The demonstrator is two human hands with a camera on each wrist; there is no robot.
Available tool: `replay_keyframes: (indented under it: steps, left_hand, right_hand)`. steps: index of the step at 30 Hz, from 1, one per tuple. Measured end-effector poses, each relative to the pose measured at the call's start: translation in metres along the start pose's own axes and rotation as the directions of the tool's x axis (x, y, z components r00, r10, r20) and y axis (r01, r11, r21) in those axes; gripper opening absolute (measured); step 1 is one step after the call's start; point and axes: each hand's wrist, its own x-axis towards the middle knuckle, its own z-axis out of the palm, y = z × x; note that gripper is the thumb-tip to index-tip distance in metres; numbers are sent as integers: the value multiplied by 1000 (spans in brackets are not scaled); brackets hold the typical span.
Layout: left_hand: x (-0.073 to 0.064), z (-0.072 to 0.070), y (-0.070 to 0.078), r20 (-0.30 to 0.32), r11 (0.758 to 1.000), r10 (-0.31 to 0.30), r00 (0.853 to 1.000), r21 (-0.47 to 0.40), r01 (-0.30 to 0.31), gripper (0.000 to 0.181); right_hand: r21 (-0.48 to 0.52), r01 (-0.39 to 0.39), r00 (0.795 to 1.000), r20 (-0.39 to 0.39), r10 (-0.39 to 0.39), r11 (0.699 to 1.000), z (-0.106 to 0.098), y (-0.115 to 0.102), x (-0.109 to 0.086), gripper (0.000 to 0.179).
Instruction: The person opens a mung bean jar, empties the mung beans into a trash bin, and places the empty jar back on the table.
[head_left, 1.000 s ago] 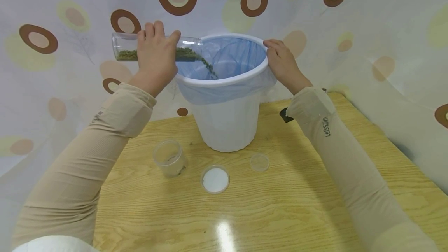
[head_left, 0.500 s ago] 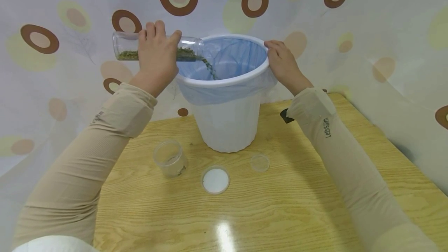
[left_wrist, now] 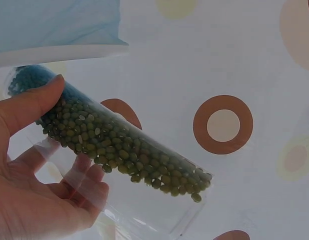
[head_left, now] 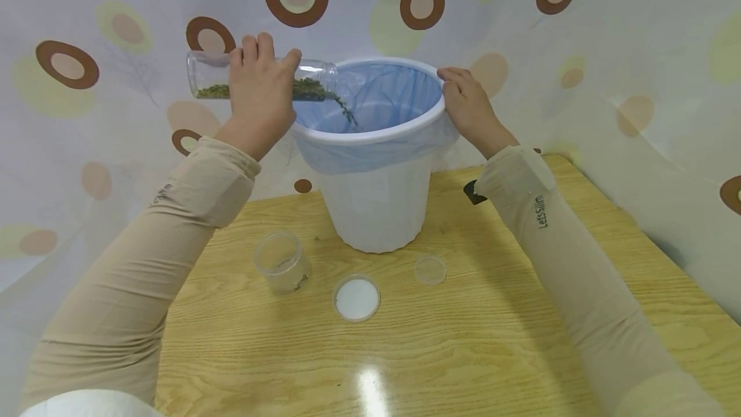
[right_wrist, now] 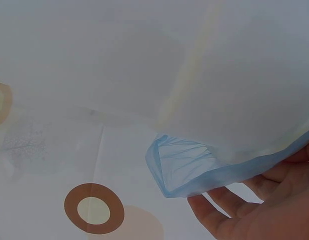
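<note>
My left hand (head_left: 260,92) grips a clear jar (head_left: 210,68) that lies almost level, its mouth over the left rim of a white trash can (head_left: 376,204). Green mung beans (left_wrist: 124,150) line the jar's lower side, and a thin stream of them falls from the mouth into the can. A blue plastic bag (head_left: 399,92) lines the can and is folded over its rim. On the right side, my right hand (head_left: 471,105) holds the rim, thumb and fingers over the bag's edge; the right wrist view shows its fingers against the blue bag (right_wrist: 219,175).
On the wooden table (head_left: 434,352) in front of the can stand an open clear container (head_left: 283,269), a white round lid (head_left: 357,298) and a clear disc (head_left: 430,269). A black object (head_left: 475,192) lies by the right wrist. A patterned wall covering (head_left: 133,159) hangs close behind.
Mung beans keep streaming from the jar into the can, and the jar's base has risen very slightly. The right hand stays on the rim.
</note>
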Motion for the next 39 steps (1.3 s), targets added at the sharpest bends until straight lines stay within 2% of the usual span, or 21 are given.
replay_keyframes:
  steps: [39]
  left_hand:
    - [1, -2, 0, -7, 1000, -1, 1000, 28, 1, 73]
  right_hand:
    - [0, -16, 1000, -5, 16, 1000, 0, 2, 2, 54]
